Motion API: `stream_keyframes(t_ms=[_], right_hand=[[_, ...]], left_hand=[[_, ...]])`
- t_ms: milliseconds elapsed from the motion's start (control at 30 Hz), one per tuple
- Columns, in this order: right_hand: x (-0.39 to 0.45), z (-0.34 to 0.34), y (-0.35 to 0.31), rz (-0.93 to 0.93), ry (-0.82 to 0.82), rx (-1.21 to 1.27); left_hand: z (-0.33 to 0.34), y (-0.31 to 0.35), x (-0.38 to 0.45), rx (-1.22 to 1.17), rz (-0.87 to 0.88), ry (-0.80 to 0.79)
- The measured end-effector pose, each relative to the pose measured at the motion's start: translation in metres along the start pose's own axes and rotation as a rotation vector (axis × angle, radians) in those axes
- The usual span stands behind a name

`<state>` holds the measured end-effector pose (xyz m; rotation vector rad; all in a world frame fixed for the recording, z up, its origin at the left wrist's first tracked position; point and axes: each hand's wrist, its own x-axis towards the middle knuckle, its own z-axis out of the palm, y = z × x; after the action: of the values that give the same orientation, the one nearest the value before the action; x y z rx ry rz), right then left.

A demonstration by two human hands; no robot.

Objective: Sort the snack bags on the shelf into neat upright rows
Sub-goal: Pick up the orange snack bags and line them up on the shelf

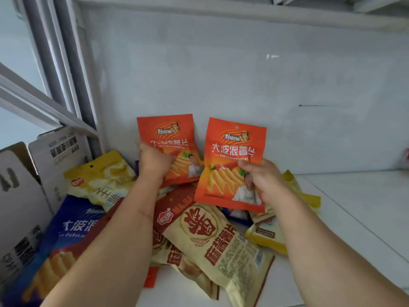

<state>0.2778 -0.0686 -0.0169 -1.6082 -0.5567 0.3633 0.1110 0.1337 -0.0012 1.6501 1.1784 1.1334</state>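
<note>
Two orange-red chip bags are held upright above a loose pile of snack bags on the white shelf (363,196). My left hand (152,160) grips the left orange bag (168,134) by its lower left side. My right hand (263,178) pinches the right orange bag (234,160) at its lower right corner. Under them lie a beige and maroon bag (217,238), a second beige bag (177,258), a blue chip bag (66,231), a yellow bag (104,178) and more yellow bags (267,238), all flat or tilted.
White cardboard boxes (33,185) stand at the left edge of the shelf beside grey window frames (66,63). The white back wall (243,74) rises just behind the held bags. A bare stretch of shelf runs to the right of the pile.
</note>
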Motion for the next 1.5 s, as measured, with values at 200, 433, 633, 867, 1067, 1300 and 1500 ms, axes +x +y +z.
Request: stream_keyframes(t_ms=[200,433,633,867,1067,1300,1500], right_hand=[[-0.006,-0.068,-0.002,-0.013,0.066,0.048],[-0.019,-0.184,0.017,-0.006,0.139,0.064],[-0.033,-0.305,0.046,0.039,0.228,0.052],[-0.051,-0.436,0.080,0.091,0.346,-0.056],[-0.044,-0.512,0.096,0.121,0.419,-0.083],[0.000,-0.581,0.114,0.139,0.465,-0.076],[0.062,-0.634,0.126,0.128,0.452,-0.107]], left_hand=[[0.008,0.031,-0.043,-0.424,-0.283,-0.299],[0.072,0.062,-0.130,-0.444,-0.316,-0.619],[0.150,0.070,-0.214,-0.440,-0.258,-0.701],[0.233,0.079,-0.295,-0.488,-0.278,-0.730],[0.309,0.102,-0.345,-0.570,-0.236,-0.863],[0.406,0.124,-0.380,-0.615,-0.217,-1.043],[0.486,0.136,-0.391,-0.627,-0.252,-1.047]])
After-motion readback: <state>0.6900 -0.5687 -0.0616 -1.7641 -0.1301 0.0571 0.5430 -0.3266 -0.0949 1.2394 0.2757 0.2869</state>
